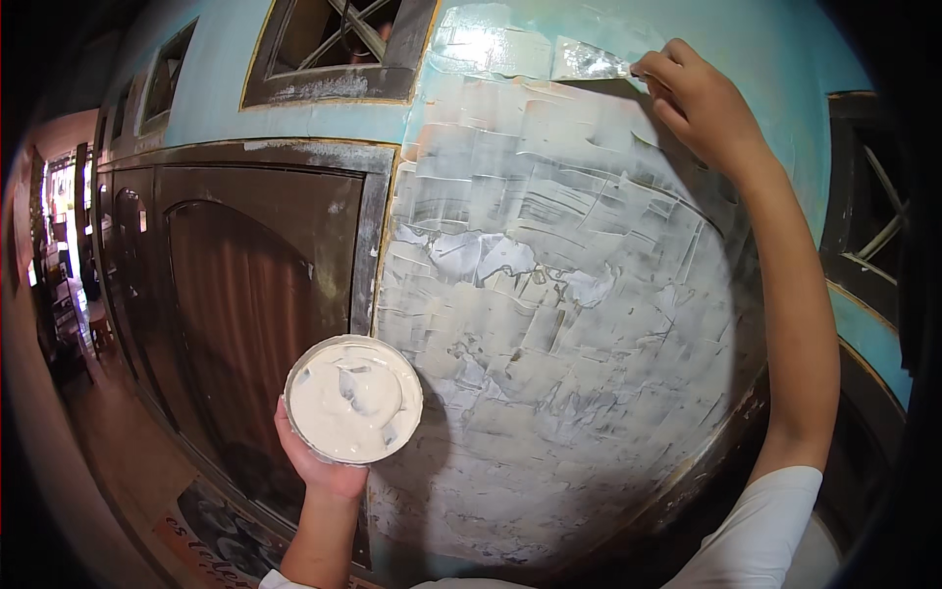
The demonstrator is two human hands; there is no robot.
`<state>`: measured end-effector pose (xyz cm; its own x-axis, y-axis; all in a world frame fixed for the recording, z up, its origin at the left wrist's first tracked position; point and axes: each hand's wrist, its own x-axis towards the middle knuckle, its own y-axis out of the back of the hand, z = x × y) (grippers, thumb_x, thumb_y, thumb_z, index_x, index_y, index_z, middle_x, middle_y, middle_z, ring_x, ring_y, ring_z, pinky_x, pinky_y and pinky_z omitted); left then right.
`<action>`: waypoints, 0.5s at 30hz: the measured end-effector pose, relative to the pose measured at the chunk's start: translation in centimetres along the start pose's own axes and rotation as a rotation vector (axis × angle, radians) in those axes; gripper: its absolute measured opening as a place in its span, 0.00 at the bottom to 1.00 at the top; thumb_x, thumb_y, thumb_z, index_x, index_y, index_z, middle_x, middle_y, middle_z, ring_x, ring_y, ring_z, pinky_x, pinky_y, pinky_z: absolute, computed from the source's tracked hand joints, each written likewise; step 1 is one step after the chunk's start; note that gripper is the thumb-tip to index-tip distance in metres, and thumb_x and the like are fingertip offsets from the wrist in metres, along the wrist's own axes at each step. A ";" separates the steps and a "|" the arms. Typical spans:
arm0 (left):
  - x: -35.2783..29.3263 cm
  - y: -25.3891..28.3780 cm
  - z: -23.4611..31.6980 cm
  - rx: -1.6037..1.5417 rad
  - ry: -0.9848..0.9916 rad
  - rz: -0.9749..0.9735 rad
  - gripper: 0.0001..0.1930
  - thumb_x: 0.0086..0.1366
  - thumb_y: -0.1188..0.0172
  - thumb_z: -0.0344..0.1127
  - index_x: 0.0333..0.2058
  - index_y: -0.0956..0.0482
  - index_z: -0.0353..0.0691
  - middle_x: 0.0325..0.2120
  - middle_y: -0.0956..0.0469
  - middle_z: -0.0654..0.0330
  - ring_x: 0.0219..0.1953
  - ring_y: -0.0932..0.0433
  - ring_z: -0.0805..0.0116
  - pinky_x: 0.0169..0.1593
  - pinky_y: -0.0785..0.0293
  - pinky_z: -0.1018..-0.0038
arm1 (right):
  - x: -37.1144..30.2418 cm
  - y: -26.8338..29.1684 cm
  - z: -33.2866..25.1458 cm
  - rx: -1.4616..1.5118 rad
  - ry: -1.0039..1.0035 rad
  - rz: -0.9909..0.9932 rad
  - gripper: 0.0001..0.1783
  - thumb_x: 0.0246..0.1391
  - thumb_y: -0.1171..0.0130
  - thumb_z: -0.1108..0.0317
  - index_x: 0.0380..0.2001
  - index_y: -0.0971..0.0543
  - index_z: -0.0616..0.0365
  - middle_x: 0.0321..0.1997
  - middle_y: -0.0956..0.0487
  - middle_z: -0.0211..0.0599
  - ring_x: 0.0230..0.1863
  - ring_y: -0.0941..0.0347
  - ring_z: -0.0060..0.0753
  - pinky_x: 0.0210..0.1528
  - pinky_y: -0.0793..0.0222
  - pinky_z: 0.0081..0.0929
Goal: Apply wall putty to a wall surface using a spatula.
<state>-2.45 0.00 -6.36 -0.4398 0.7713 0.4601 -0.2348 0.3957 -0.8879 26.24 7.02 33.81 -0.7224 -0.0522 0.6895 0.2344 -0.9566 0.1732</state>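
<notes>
Paste-filled tub (355, 458), smeared scraper (592, 61) against wall (589, 344)

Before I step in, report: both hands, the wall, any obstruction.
Left hand supporting tub of pale paste. Right hand gripping scraper high at the wall. Wall streaked, unevenly coated. No obstruction seen around scraper.

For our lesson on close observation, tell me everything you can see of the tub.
The tub is round and open, with a thin, pale rim. Creamy off-white paste, swirled and marked with greyish patches, lies inside. The left hand holds it from below and the left, its mouth facing the camera, before the door and wall. Its material is unclear; its outside is mostly hidden.
</notes>
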 end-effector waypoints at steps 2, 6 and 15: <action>0.1 0.1 0.0 -0.016 0.033 -0.010 0.28 0.69 0.59 0.54 0.59 0.30 0.41 0.59 0.30 0.57 0.61 0.32 0.56 0.66 0.40 0.59 | 0.0 0.8 -0.4 0.028 -0.017 0.009 0.14 0.49 0.45 0.76 0.41 0.25 0.53 0.33 0.30 0.35 0.33 0.28 0.40 0.36 0.32 0.36; 0.1 -0.1 -0.5 -0.014 0.058 -0.030 0.28 0.69 0.59 0.53 0.58 0.30 0.41 0.59 0.30 0.58 0.60 0.32 0.56 0.66 0.40 0.60 | 2.4 -1.0 -2.9 0.054 0.052 0.013 0.12 0.50 0.45 0.74 0.40 0.26 0.51 0.33 0.30 0.35 0.33 0.28 0.41 0.36 0.32 0.36; -1.2 1.5 0.9 0.046 0.063 -0.026 0.28 0.70 0.60 0.54 0.59 0.30 0.42 0.59 0.30 0.58 0.60 0.32 0.57 0.65 0.39 0.60 | -0.6 0.5 0.6 0.011 0.045 -0.050 0.11 0.52 0.44 0.69 0.41 0.26 0.49 0.35 0.29 0.36 0.35 0.26 0.41 0.36 0.29 0.38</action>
<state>-3.00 -0.78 -8.24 -0.3776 0.7916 0.4804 -0.2861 0.3937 -0.8736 27.21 6.76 33.90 -0.7615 -0.0175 0.6479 0.2045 -0.9551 0.2146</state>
